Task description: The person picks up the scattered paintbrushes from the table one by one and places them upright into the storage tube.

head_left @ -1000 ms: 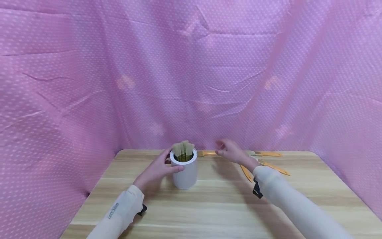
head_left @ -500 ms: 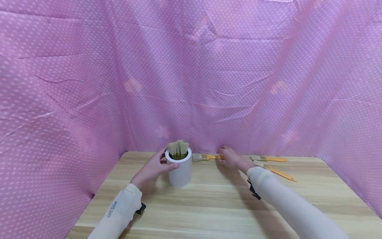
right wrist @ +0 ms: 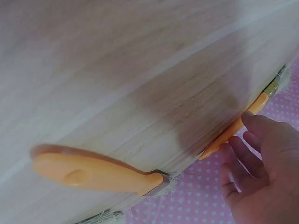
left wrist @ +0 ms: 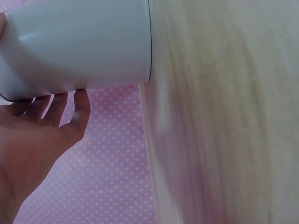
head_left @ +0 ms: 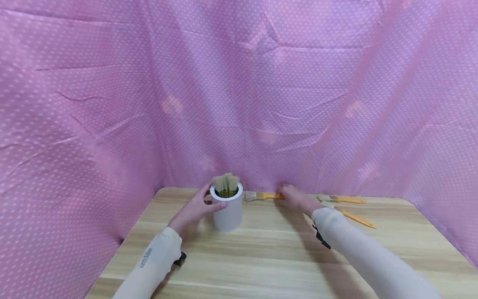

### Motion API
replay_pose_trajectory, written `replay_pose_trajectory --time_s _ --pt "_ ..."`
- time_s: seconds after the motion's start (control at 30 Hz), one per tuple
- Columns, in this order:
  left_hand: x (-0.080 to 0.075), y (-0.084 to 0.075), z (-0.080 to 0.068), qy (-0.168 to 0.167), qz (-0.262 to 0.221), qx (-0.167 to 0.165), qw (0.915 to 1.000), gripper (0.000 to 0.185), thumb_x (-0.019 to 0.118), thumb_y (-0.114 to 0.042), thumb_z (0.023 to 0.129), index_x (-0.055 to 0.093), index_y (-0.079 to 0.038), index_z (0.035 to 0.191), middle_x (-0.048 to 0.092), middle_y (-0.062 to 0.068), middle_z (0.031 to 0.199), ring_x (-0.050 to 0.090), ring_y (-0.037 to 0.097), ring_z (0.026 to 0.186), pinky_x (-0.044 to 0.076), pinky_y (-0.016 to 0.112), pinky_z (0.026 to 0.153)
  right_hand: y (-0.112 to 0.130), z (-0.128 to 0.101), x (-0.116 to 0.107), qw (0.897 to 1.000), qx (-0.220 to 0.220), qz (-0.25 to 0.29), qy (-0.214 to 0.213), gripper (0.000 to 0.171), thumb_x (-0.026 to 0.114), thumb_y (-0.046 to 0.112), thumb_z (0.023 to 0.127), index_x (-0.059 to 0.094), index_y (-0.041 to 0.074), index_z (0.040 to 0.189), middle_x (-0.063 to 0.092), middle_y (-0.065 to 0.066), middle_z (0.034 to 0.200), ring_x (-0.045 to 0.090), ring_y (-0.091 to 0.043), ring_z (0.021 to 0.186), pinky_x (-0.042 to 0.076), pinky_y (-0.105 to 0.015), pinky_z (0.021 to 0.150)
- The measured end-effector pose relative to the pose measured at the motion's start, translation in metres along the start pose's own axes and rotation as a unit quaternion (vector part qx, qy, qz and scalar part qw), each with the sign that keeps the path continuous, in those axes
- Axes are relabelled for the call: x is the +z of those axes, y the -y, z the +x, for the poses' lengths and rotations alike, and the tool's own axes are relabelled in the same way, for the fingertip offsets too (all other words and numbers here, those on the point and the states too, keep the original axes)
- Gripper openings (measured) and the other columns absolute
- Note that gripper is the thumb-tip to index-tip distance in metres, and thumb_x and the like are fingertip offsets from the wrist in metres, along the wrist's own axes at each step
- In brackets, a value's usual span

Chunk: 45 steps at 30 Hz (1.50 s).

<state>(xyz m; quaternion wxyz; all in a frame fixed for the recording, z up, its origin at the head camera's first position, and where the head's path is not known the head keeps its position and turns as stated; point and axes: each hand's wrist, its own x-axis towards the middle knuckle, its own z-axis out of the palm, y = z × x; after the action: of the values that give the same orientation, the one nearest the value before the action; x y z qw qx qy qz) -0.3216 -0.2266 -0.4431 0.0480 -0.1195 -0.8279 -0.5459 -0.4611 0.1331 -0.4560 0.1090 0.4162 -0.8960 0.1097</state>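
A white round container (head_left: 226, 212) stands at the back of the wooden table (head_left: 261, 253), with several brushes (head_left: 225, 183) upright in it, bristles up. My left hand (head_left: 209, 201) holds its left side, thumb in front and fingers behind; the left wrist view shows the container (left wrist: 79, 42) against my fingers (left wrist: 77, 105). My right hand (head_left: 289, 194) reaches to an orange-handled brush (head_left: 259, 196) lying flat just right of the container. In the right wrist view my fingertips (right wrist: 250, 119) touch that brush's handle (right wrist: 231, 133); no closed grip shows.
Two more orange-handled brushes lie on the table further right, one (head_left: 341, 199) by the back edge and one (head_left: 352, 216) angled nearer me; the right wrist view shows one brush handle (right wrist: 93, 172) close up. A pink dotted cloth (head_left: 239, 91) closes in the back and both sides.
My right hand has dropped from mid-air and come down onto the handle of the brush beside the container. The left hand has stayed on the container.
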Motion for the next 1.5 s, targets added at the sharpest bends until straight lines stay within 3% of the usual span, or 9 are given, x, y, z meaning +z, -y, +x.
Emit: replay_pose_trajectory --time_s 0.2,0.43,0.6,0.83,1.03,1.17,1.3,1.4,1.5 --pt "0.002 -0.002 0.003 0.0 -0.001 -0.006 1.0 0.103 0.087 -0.053 0.076 0.026 -0.042 0.159 0.04 -0.002 0.154 0.048 0.035 0.132 0.043 0.055 0.107 -0.007 0.001 0.002 1.0 0.013 -0.019 -0.009 0.017 0.078 0.012 0.091 0.073 0.001 0.103 0.067 -0.014 0.103 0.064 -0.034 0.095 0.055 -0.049 0.086" --pt "0.003 -0.007 0.004 -0.01 0.014 -0.009 0.9998 0.11 0.087 -0.055 0.075 0.022 -0.033 0.162 0.04 0.003 0.155 0.05 0.037 0.13 0.044 0.055 0.106 -0.012 0.002 -0.002 0.999 -0.02 -0.036 -0.021 0.007 0.076 0.001 0.089 0.073 0.005 0.093 0.063 -0.01 0.093 0.061 -0.028 0.081 0.055 -0.044 0.072" --pt "0.003 -0.012 0.0 -0.013 0.022 -0.013 0.9996 0.112 0.086 -0.057 0.075 0.022 -0.03 0.162 0.039 0.005 0.155 0.05 0.038 0.13 0.043 0.056 0.106 -0.009 0.002 -0.006 0.999 -0.034 -0.035 -0.013 0.006 0.074 -0.001 0.09 0.073 0.004 0.092 0.063 -0.01 0.091 0.061 -0.027 0.08 0.055 -0.041 0.071" --pt "-0.001 -0.014 -0.003 -0.02 0.029 -0.008 0.9993 0.112 0.087 -0.056 0.075 0.022 -0.03 0.162 0.04 0.004 0.155 0.052 0.037 0.128 0.044 0.056 0.105 -0.001 0.002 -0.013 0.998 -0.014 -0.064 0.019 0.007 0.074 0.005 0.088 0.071 0.011 0.088 0.059 -0.001 0.087 0.058 -0.024 0.076 0.053 -0.04 0.067" --pt "-0.003 -0.012 -0.005 -0.024 0.031 -0.016 0.9991 0.114 0.087 -0.057 0.073 0.02 -0.032 0.163 0.041 0.003 0.155 0.05 0.037 0.131 0.041 0.058 0.108 -0.001 0.001 -0.016 0.997 -0.022 -0.075 0.003 0.014 0.075 0.006 0.085 0.066 0.013 0.077 0.055 0.003 0.074 0.053 -0.02 0.065 0.051 -0.04 0.058" --pt "-0.002 -0.009 -0.007 -0.014 0.021 -0.016 0.9996 0.113 0.087 -0.055 0.075 0.019 -0.032 0.163 0.039 0.006 0.156 0.048 0.038 0.132 0.041 0.06 0.107 -0.002 -0.003 -0.015 0.999 -0.022 -0.043 -0.008 0.018 0.074 0.004 0.084 0.065 0.015 0.073 0.053 0.006 0.068 0.048 -0.016 0.062 0.048 -0.036 0.057" --pt "-0.001 -0.007 -0.009 -0.009 0.01 -0.014 0.9998 0.112 0.087 -0.053 0.076 0.02 -0.032 0.163 0.038 0.007 0.157 0.048 0.04 0.132 0.042 0.059 0.106 0.001 -0.006 -0.017 0.998 -0.014 0.045 -0.035 0.013 0.075 0.001 0.083 0.07 0.01 0.076 0.056 0.008 0.068 0.049 -0.011 0.061 0.048 -0.031 0.056" --pt "0.0 -0.005 -0.011 -0.008 0.006 -0.011 0.9999 0.111 0.088 -0.052 0.076 0.02 -0.032 0.163 0.039 0.006 0.156 0.049 0.039 0.13 0.043 0.059 0.106 0.008 -0.006 -0.021 0.989 -0.01 0.131 -0.065 0.005 0.074 -0.002 0.084 0.075 0.003 0.086 0.064 0.003 0.071 0.056 -0.01 0.064 0.052 -0.028 0.057" --pt "0.003 -0.001 -0.013 0.001 0.005 -0.013 0.9999 0.112 0.087 -0.051 0.077 0.019 -0.031 0.163 0.04 0.005 0.155 0.05 0.038 0.129 0.042 0.058 0.106 0.021 -0.009 -0.025 0.973 0.012 0.216 -0.075 0.01 0.072 -0.002 0.088 0.076 -0.002 0.096 0.071 -0.003 0.081 0.064 -0.012 0.071 0.057 -0.027 0.063"
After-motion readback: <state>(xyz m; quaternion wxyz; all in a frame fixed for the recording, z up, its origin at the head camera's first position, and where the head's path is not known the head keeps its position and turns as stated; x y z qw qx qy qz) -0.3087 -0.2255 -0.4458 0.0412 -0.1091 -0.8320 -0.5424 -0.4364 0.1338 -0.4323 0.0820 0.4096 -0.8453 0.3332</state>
